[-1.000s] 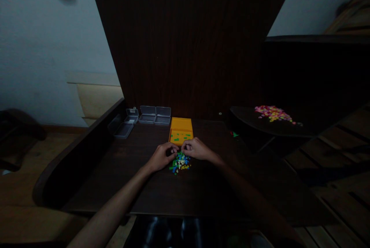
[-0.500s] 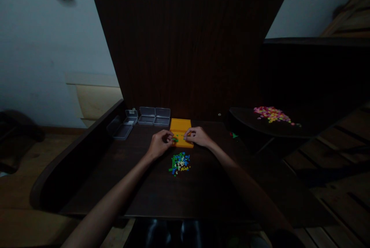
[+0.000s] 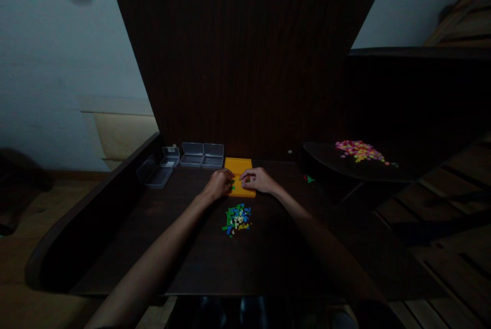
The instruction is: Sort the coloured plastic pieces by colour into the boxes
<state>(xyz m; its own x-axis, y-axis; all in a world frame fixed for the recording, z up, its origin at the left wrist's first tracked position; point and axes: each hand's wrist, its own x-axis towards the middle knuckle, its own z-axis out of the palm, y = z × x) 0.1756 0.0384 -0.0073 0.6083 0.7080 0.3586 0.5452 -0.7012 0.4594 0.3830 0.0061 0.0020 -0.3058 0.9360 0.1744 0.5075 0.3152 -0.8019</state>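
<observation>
Box (image 3: 247, 195) laid open on the table (image 3: 207, 262), lid (image 3: 238, 164) folded back at its far side; so set, presumably, that the inside can be reached from the near side. Left hand (image 3: 220, 184) placed at the box's left edge, fingers curled inward; whether anything is pinched cannot be told. Right hand (image 3: 261, 180) held over the box's right part, thumb and fingers bent toward each other; no grip can be confirmed. Both are held low, probably for fine handling. Loose pieces (image 3: 238, 219) are heaped on the near side of the box, likely for a short reach. Clear cases (image 3: 202, 161) stand open to the left of the box; a bright heap (image 3: 358, 150) lies well to its right on a shelf (image 3: 318, 157), apparently out of the way.

Box: plain, yellow-orange, shallow; some green seen inside, by the left fingertips. Pieces: tiny, mixed green, blue, white and yellow; single shapes mostly too small to be made out.
</observation>
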